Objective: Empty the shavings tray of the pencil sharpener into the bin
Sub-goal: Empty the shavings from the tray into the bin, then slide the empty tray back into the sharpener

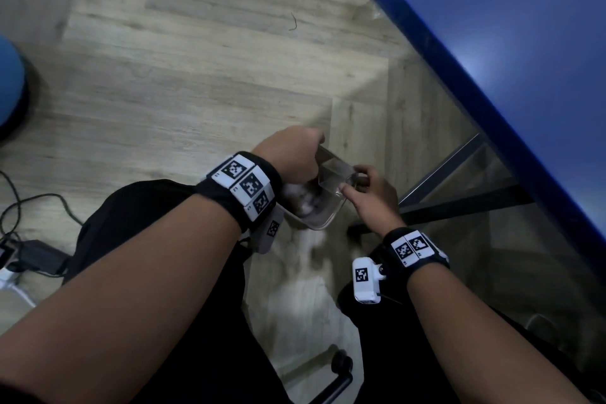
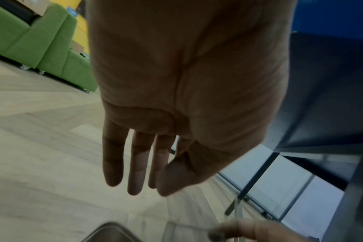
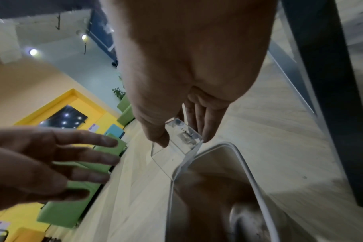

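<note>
Holding clear shavings tray (image 3: 177, 144) over bin (image 3: 247, 163), right hand (image 1: 373, 197), no readable writing

to your left and far ahead the wooden floor (image 1: 196, 75) lies open; to your right the blue table edge (image 1: 459, 75) and its dark frame bars (image 1: 459, 203) close in beside the bin (image 1: 323, 221); cables (image 1: 36, 207) trail at near left
</note>
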Demonstrator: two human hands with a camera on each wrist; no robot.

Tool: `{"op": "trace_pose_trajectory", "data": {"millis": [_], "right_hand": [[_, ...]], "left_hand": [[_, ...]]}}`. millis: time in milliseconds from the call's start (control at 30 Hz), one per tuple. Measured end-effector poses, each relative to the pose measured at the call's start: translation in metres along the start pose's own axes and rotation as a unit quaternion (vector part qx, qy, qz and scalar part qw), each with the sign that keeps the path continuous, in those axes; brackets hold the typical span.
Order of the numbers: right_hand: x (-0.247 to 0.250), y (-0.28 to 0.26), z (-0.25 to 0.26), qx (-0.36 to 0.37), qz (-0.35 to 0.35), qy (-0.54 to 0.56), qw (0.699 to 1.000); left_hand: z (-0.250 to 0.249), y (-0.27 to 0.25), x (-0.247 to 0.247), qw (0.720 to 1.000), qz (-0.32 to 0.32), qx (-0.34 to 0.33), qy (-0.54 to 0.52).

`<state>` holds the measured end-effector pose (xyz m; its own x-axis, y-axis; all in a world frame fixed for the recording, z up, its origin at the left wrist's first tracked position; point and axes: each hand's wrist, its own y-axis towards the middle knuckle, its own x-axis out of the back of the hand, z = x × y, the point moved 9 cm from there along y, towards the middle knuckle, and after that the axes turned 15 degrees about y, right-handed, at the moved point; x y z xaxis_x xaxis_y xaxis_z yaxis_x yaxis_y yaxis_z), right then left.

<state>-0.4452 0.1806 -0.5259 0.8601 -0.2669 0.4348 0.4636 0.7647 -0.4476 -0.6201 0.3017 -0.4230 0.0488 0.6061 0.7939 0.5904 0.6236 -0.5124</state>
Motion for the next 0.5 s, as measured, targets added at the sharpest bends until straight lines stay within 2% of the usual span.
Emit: {"op": "trace_pose_trajectory", "data": {"millis": [167, 300, 400, 500], "right_hand": [[0.022, -0.024, 0.023, -0.017, 0.001, 0.094, 0.995], [0.04, -0.058, 0.035, -0.033, 0.006, 0.179, 0.983], [0.053, -0.087, 0.043, -0.043, 0.025, 0.198, 0.979], [0.067, -0.119, 0.053, -0.045, 0.041, 0.231, 0.971]], "left_hand": [[-0.014, -0.01, -0.013, 0.999, 0.021, -0.03, 0.019], [-0.046, -0.029, -0.024, 0.993, 0.02, -0.101, 0.061], [-0.08, -0.052, -0.014, 0.99, 0.018, -0.133, 0.048], [-0.106, -0.081, 0.004, 0.986, -0.011, -0.154, 0.058]]}}
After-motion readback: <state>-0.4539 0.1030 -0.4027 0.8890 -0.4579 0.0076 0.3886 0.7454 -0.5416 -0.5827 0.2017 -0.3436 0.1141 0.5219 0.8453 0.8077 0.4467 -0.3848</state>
